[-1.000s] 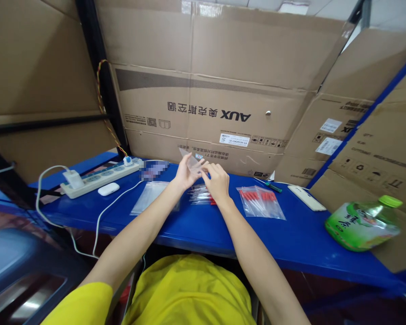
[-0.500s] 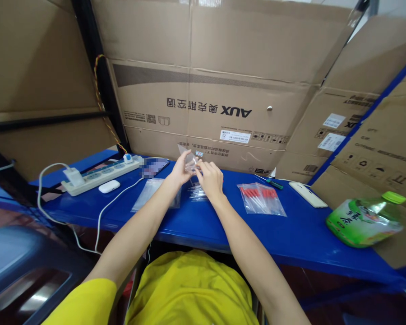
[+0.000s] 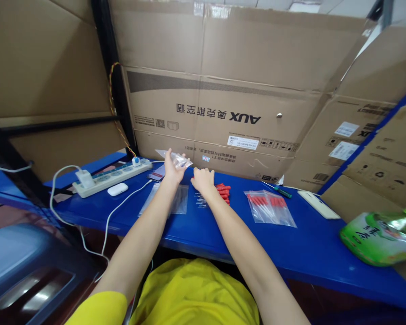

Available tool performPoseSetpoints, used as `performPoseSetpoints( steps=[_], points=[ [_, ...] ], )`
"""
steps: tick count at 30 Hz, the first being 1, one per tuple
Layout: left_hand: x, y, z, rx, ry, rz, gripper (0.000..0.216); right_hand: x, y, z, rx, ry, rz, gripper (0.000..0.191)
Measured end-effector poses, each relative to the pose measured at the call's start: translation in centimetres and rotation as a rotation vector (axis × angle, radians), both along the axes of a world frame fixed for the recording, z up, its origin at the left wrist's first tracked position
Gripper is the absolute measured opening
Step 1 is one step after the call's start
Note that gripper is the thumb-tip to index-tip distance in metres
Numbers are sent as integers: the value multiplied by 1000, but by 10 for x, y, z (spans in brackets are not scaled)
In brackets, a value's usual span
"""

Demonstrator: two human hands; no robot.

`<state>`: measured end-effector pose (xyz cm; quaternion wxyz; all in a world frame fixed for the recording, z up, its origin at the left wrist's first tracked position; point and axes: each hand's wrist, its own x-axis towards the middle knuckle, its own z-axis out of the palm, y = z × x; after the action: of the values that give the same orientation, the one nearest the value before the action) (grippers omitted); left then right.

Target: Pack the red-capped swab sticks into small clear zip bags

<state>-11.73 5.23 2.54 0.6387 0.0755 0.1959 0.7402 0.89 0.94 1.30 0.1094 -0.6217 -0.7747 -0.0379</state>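
Observation:
My left hand is raised over the back of the table, closed on a clear plastic zip bag between thumb and fingers. To its right, my right hand reaches down with curled fingers over a pile of small red-handled screwdrivers. Its fingertips are hidden, and I cannot make out what they grip. Thin metal shafts stick out to the left of that wrist. Flat clear bags lie beneath my left forearm. Farther right lies a clear bag of red-handled screwdrivers.
A white power strip, an earbud case and a white cable occupy the left side. A green screwdriver, a white phone and a green drink bottle are on the right. Cardboard walls the back.
My hands have moved apart: the left shifted left with the clear bag, and the right dropped onto the pile. The red handles there now show. The camera view has shifted slightly.

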Motion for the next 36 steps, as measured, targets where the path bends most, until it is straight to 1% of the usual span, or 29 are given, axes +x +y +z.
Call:
performPoseSetpoints(
  steps=[2, 4, 6, 9, 11, 13, 18, 21, 24, 25, 27, 29, 32, 36],
  points=[
    [-3, -1, 1, -6, 3, 28, 31, -9, 12, 3, -111, -5, -23, 37],
    [-5, -1, 2, -11, 1, 23, 33, -15, 19, 3, -181, -11, -33, 37],
    [-6, -1, 1, -11, -13, 11, 35, -19, 22, 2, -190, -13, -33, 34],
    [-8, -1, 1, -1, -43, 0, 38, -19, 20, -1, -163, -8, -29, 33],
    [-8, -3, 2, 9, -61, -11, 40, -17, 18, -1, -127, 15, -40, 34],
    [-7, -6, 4, 20, -78, -21, 41, -13, 17, 1, -71, 84, -63, 32],
    [-6, -13, 9, 54, -95, -26, 42, 4, 12, 13, 152, 369, -122, 24],
    [-5, -14, 9, 56, -93, -12, 40, 17, -1, 19, 275, 550, -179, 21],
    [-2, -15, 9, 58, -98, -8, 37, 30, -24, 20, 444, 779, -223, 13],
    [0, -15, 10, 55, -99, -12, 36, 33, -32, 20, 489, 858, -209, 10],
    [5, -18, 11, 58, -99, -33, 34, 38, -49, 17, 544, 1005, -121, 8],
    [13, -21, 13, 79, -95, -63, 33, 41, -62, 14, 573, 1096, -27, 11],
    [27, -27, 16, 96, -92, -108, 34, 41, -70, 9, 566, 1107, 51, 13],
    [42, -34, 15, 89, -60, -228, 40, 41, -66, 2, 563, 920, 50, 12]
  ],
)
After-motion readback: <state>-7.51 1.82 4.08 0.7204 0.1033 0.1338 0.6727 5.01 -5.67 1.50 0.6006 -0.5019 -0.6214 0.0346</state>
